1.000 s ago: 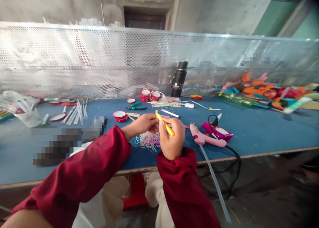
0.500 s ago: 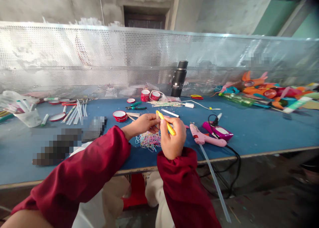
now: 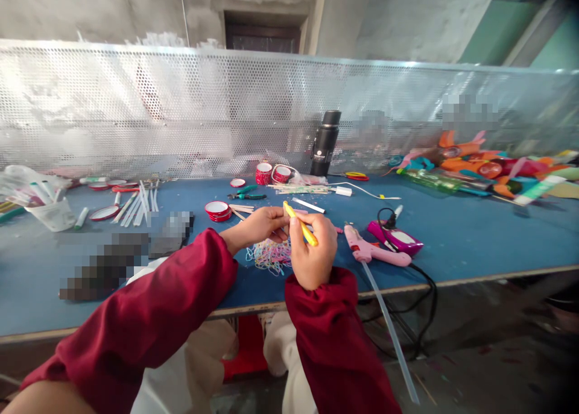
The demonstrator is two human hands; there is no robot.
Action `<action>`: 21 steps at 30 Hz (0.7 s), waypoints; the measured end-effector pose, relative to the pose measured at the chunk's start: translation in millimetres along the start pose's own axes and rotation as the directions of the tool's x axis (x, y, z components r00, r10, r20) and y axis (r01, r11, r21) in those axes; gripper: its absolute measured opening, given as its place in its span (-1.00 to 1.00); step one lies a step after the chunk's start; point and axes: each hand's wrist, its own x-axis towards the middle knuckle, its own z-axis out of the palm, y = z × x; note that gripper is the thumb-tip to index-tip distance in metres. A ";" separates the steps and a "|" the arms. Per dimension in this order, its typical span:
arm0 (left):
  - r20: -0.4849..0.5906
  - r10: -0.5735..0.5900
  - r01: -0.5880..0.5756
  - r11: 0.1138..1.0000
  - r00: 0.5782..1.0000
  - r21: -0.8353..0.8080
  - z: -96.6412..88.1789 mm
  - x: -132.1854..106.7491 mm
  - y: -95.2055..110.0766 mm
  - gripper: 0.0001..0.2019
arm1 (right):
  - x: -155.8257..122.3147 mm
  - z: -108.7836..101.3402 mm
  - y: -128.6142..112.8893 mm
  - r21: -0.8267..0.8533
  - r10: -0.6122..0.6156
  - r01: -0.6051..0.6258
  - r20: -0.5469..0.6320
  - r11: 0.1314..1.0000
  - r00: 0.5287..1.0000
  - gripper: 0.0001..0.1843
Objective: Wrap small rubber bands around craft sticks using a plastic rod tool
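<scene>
My right hand (image 3: 315, 254) is closed round a slim yellow pen-shaped tool (image 3: 306, 229), which slants up to the left; its exact kind does not show. Fingers of my left hand (image 3: 266, 226) are pinched together at the upper end of that tool. Whatever they hold there is too small and hidden to name. Both hands are above the table, almost touching. Beneath them lies a tangled heap of thin pastel-coloured loops (image 3: 268, 255), partly covered by my hands.
To the right are a pink glue gun (image 3: 377, 254) with a long glue stick and a purple packet (image 3: 401, 239). Behind stand a black flask (image 3: 325, 144), red tape rolls (image 3: 218, 210) and teal-handled pliers (image 3: 246, 193). Glue sticks (image 3: 132, 209) and a cup of markers (image 3: 50, 214) lie leftward.
</scene>
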 end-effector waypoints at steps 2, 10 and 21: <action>0.002 -0.002 0.002 1.000 1.000 -0.009 -0.1 0.2 0.0 -0.59 | -0.1 0.0 0.1 0.002 0.000 0.000 -0.007 1.000 1.000 -0.88; -0.002 -0.010 0.010 1.000 1.000 -0.015 0.9 -1.3 3.4 -0.57 | -0.2 -0.8 -0.7 -0.020 0.009 -0.008 0.015 1.000 1.000 -0.85; -0.015 0.023 -0.024 0.998 1.000 -0.053 -0.6 3.3 -3.7 -0.59 | -1.3 0.1 1.8 -0.047 0.041 -0.042 -0.028 0.998 0.999 -0.87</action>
